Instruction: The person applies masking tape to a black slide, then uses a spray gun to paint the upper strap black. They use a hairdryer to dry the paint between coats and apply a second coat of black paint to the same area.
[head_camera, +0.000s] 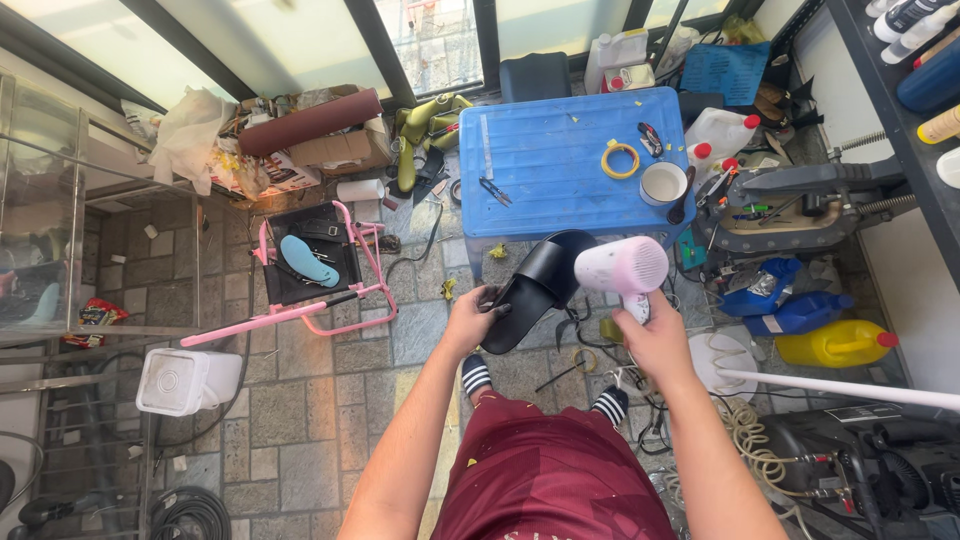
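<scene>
Cluttered stone-tiled floor (330, 400) (blue table (560, 160), perhaps plastic)

We could not see the hair dryer (622, 268) handle, hidden inside the right hand (655, 335). The left hand (472, 318) covered the near end of the black slipper (535, 288). The bottom edge cut off both forearms.

Cardboard boxes (330, 150), red snack packet (92, 318)
</scene>
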